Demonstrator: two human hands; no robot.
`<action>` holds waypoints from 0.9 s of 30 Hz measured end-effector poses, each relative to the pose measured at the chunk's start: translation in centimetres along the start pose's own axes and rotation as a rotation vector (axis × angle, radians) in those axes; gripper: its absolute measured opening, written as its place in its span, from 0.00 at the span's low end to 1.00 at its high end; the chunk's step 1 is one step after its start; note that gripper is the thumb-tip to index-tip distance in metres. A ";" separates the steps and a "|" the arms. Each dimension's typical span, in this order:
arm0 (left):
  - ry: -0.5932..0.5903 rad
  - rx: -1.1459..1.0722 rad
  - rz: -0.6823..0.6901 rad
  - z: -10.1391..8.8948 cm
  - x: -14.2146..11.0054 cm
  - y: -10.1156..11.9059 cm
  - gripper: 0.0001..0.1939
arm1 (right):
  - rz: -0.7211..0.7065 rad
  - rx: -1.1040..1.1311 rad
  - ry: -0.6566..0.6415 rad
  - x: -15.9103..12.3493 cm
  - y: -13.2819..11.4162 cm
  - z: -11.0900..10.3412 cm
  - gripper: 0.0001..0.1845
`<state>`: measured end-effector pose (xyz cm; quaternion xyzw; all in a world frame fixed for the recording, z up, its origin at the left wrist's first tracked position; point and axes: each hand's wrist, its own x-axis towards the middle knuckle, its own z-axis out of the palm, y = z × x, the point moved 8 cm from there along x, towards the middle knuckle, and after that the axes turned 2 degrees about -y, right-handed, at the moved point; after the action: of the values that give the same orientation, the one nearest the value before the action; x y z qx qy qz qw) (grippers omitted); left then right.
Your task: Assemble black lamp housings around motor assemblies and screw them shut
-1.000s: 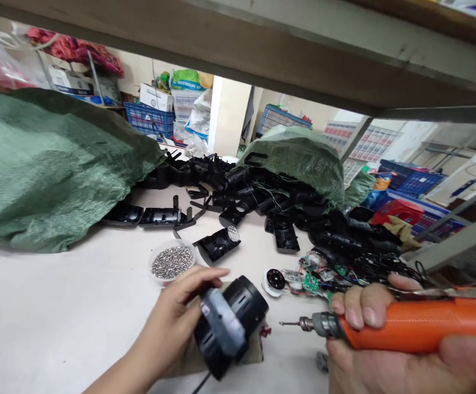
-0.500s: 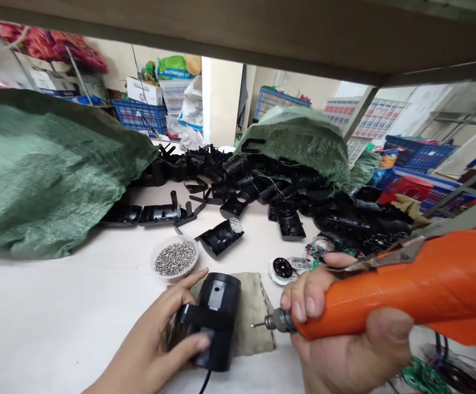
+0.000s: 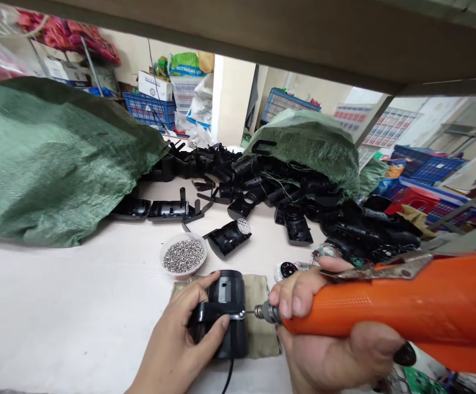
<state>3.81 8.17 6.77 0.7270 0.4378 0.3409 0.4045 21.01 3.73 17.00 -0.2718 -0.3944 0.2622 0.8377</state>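
My left hand [image 3: 192, 334] is wrapped over a black cylindrical housing [image 3: 234, 339] with a strap-like bracket across it and a cord leaving its lower end. The housing lies on a khaki cloth pad [image 3: 258, 339]. My right hand [image 3: 320, 323] grips an orange electric screwdriver [image 3: 365, 301] held level, pointing left. Its thin bit [image 3: 250, 312] meets the right end of the bracket, where a small shiny screw head seems to sit. Just behind my left hand stands a round clear tub of small screws [image 3: 183, 256].
Black half-shells [image 3: 229, 238] and brackets are heaped across the back of the white table [image 3: 77, 312]. Green woven sacks [image 3: 57, 164] flank the heap. Wired circuit parts [image 3: 289, 269] lie behind and below the screwdriver. A shelf [image 3: 262, 44] hangs overhead.
The screwdriver has come left so its bit reaches the bracket. My left hand has turned the housing slightly, bringing the bracket's end toward the bit. The view has shifted a little.
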 end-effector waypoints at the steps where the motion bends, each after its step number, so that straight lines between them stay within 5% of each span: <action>1: 0.004 -0.004 0.000 0.0 0.0 0.0 0.10 | 0.002 -0.008 0.001 0.0 0.1 0.0 0.24; 15: 0.040 -0.027 0.018 -0.2 0.0 -0.1 0.09 | 0.028 -0.029 0.025 -0.1 0.8 -0.1 0.26; 20: 0.137 -0.105 0.027 -0.4 -0.4 -0.3 0.11 | 0.050 0.019 0.075 -0.2 1.4 -0.3 0.26; 27: 0.163 -0.137 0.029 -0.1 0.0 -1.1 0.11 | 0.050 0.047 0.031 -0.1 2.4 -0.5 0.20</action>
<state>3.34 8.49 5.81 0.6740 0.4342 0.4337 0.4112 20.82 5.26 15.07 -0.2656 -0.3684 0.2880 0.8431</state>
